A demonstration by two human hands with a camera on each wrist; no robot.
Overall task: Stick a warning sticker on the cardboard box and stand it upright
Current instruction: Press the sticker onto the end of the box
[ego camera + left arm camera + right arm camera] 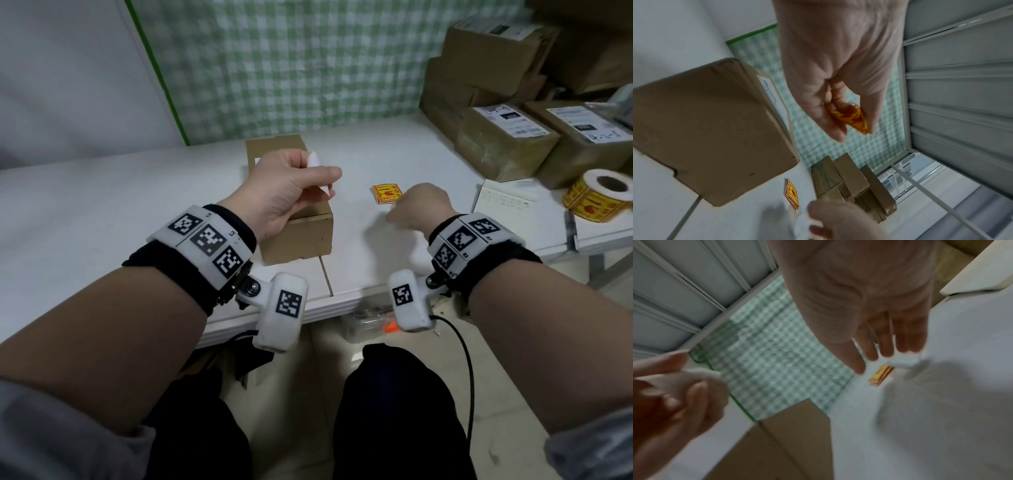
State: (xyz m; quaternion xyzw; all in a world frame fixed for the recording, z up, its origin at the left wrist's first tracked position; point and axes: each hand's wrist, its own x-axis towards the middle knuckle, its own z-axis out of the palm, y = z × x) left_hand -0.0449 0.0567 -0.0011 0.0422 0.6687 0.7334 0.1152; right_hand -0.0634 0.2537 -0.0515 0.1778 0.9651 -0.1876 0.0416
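Note:
A brown cardboard box lies on its long side on the white table. Above its top, my left hand pinches a warning sticker. The sticker shows white from the head view and orange-yellow in the left wrist view. A second yellow-and-red sticker lies flat on the table to the right of the box. My right hand hovers just beside it with straight fingers, holding nothing.
A roll of yellow warning stickers stands at the right edge beside a white notepad. Several labelled cardboard parcels are stacked at the back right. A green checked cloth hangs behind the table. The table's front edge is near my wrists.

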